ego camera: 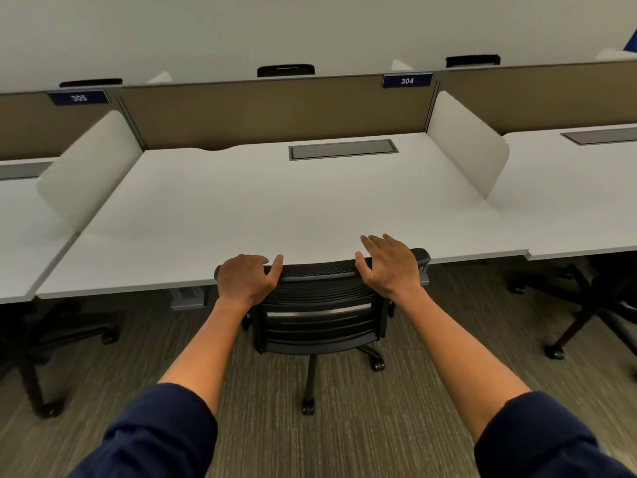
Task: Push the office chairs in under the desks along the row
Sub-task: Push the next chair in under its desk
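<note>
A black mesh office chair (pixel 319 305) stands at the front edge of the white desk (pixel 262 201) labelled 304, its seat hidden under the desktop and its backrest top level with the desk edge. My left hand (pixel 246 279) is curled over the left end of the backrest's top rail. My right hand (pixel 389 267) rests on the right end of the rail with its fingers spread and lifted over the desk edge. The chair's wheeled base (pixel 310 405) shows on the carpet below.
White side dividers (pixel 465 143) separate this desk from the neighbouring desks. Another chair's black base (pixel 582 315) sits under the right desk, and one (pixel 41 374) under the left desk, labelled 305. A grey cable hatch (pixel 343 149) lies in the desktop. Striped carpet (pixel 344 443) covers the floor.
</note>
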The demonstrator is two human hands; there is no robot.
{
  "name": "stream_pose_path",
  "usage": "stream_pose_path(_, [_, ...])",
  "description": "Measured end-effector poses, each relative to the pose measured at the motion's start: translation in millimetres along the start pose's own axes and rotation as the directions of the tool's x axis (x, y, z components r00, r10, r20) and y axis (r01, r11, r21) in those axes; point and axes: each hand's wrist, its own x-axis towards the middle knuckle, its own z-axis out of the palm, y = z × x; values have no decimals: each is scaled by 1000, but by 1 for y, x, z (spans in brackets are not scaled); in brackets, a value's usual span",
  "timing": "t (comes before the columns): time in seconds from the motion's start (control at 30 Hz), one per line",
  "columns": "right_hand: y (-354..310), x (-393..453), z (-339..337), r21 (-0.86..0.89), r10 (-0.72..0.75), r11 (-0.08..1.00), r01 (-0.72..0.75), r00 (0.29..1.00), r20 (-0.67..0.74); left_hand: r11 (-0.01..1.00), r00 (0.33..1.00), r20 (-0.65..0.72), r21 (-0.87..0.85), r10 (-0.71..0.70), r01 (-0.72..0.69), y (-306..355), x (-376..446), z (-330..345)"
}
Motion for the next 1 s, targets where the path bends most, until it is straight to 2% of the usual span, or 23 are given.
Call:
stream_pose_path(0.43, [-10,16,8,15,-22,1000,22,1000,11,1000,1000,-3,-1,8,-8,-15,11,10])
stream_pose_path(0.7, [-21,11,-1,-106,-28,994,33,999,42,999,1000,13,-38,-24,25,-20,5,8])
stream_pose_path(1.0, [-33,7,5,-104,-51,993,51,999,-5,997,998,29,-54,-58,60,-34,0,10])
